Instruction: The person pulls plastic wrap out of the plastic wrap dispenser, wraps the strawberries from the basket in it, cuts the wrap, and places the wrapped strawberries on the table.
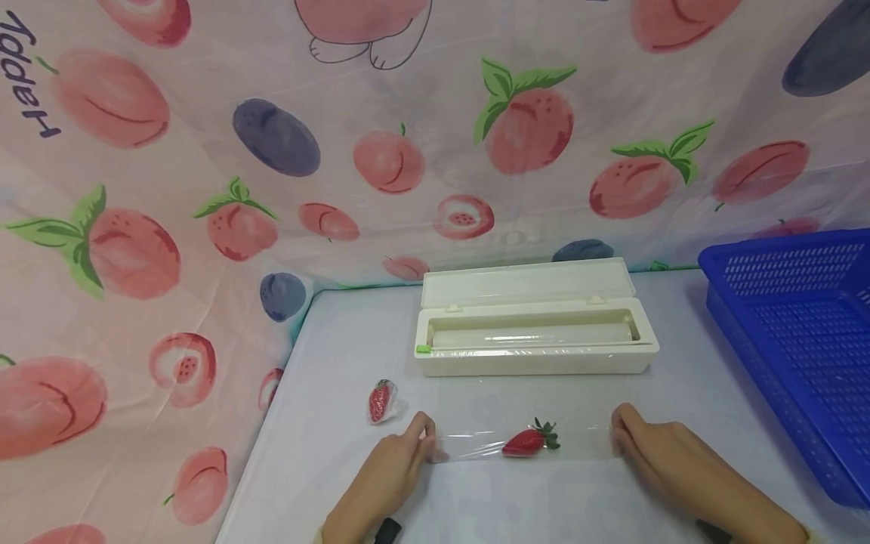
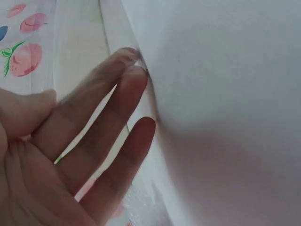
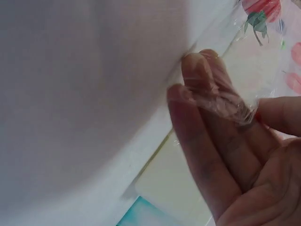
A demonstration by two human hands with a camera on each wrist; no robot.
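A strip of clear cling film point(image 1: 469, 446) stretches between the two hands above the white tabletop. On the film lies a red strawberry point(image 1: 523, 443), its green leaves toward the right. The left hand point(image 1: 397, 465) pinches the strip's left end. At the other end, the right hand point(image 1: 652, 442) grips the film between thumb and forefinger; the right wrist view shows crumpled cling film point(image 3: 230, 106) across its fingers. In the left wrist view, the other fingers point(image 2: 136, 141) are extended. A second strawberry point(image 1: 379, 402), wrapped in film, sits beyond the left hand.
A cream cling film dispenser point(image 1: 537, 364) stands behind the strip, lid raised, with a roll inside and a small green piece at its left front. To the right is a blue plastic basket point(image 1: 754, 347). Fruit-printed cloth point(image 1: 381, 249) hangs behind and at the left.
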